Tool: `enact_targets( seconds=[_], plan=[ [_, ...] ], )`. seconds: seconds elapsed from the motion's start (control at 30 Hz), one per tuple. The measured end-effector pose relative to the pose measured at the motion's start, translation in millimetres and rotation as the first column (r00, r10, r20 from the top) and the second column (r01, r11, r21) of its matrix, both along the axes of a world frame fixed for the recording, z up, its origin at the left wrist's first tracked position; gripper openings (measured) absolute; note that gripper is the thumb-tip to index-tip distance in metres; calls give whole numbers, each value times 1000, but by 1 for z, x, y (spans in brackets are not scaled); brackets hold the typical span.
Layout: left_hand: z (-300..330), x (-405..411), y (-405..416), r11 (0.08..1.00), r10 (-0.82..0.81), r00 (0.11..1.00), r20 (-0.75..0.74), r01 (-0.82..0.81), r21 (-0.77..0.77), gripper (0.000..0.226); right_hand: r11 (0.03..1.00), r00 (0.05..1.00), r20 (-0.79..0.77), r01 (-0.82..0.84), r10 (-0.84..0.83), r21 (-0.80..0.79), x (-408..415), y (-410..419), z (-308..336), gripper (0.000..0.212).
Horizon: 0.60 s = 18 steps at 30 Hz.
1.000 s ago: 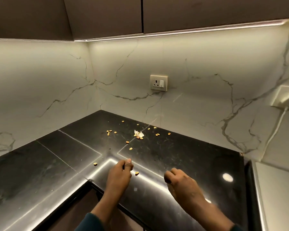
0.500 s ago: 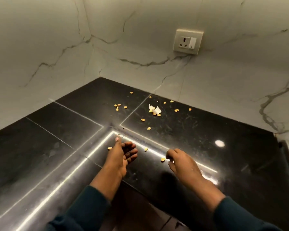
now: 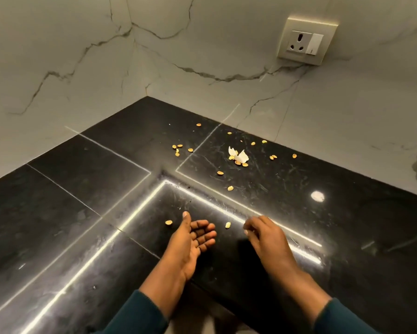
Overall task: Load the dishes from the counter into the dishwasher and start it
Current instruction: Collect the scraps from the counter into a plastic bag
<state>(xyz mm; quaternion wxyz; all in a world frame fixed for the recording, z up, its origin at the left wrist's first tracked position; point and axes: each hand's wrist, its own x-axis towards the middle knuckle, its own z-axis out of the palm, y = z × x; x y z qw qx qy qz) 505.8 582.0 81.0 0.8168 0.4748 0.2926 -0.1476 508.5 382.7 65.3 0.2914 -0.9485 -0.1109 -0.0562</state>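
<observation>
Left hand point(image 3: 190, 239) lies cupped, palm up, fingers point(image 3: 206, 233) loosely curled and empty, on the black bench point(image 3: 82, 201). Right hand point(image 3: 266, 237) hangs knuckles up, fingertips pinched together; whether they grip anything, I can't tell. One seed point(image 3: 228, 225) sits between the two hands, another point(image 3: 169, 222) just left of the left thumb. More seeds and a white scrap point(image 3: 238, 155) lie beyond, toward the wall socket point(image 3: 303, 41).

a glossy black stone corner countertop point(image 3: 87, 189) with thin pale seams meets two grey-white marble-look wall panels point(image 3: 58, 68) veined in dark grey. a cream wall socket with a white switch point(image 3: 306, 41) sits on the right-hand wall. bright light strips reflect across the counter.
</observation>
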Motion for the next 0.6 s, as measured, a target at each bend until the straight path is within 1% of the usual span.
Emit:
enact_targets(
  seconds=[0.03, 0.1, 0.17, 0.2, 0.27, 0.33, 0.37, 0.43, 0.47, 0.53, 0.6],
  plan=[
    [0, 3, -5, 1000, -21, 1000, -9, 21, 2, 59, 997, 999, 42, -25, 22, 73, 3, 9, 10, 15],
    [0, 10, -12, 998, -62, 997, -35, 62, -10, 61, 978, 992, 71, -118, 107, 170, 10, 28, 29, 16],
    [0, 19, -16, 997, -61, 997, -42, 59, -43, 60, 962, 979, 69, -201, 191, 187, 16, 42, 40, 17],
    [1, 23, -17, 997, -42, 998, -42, 39, -60, 57, 959, 977, 80, -210, 198, 193, 19, 45, 41, 18],
    [1, 30, -16, 998, 20, 999, -45, -22, -62, 49, 966, 986, 100, -153, 135, 206, 30, 42, 36, 18],
    [-1, 33, -10, 995, 90, 995, -44, -92, -32, 44, 986, 995, 42, -97, 92, 135, 42, 34, 23, 21],
    [-3, 35, -6, 993, 118, 992, -47, -119, -24, 43, 992, 993, -9, -114, 115, 62, 45, 30, 15, 24],
    [-5, 37, 2, 986, 162, 985, -54, -164, -26, 43, 967, 969, -104, -233, 223, -106, 47, 27, -2, 31],
    [-5, 38, 6, 984, 176, 983, -51, -177, -26, 43, 939, 955, -114, -291, 274, -184, 46, 28, -8, 31],
    [-5, 39, 12, 982, 188, 981, -41, -189, -19, 43, 890, 940, -76, -340, 333, -303, 42, 30, -15, 24],
    [-6, 39, 16, 981, 192, 981, -36, -193, -12, 43, 885, 942, -64, -331, 329, -327, 43, 30, -16, 25]
  ],
)
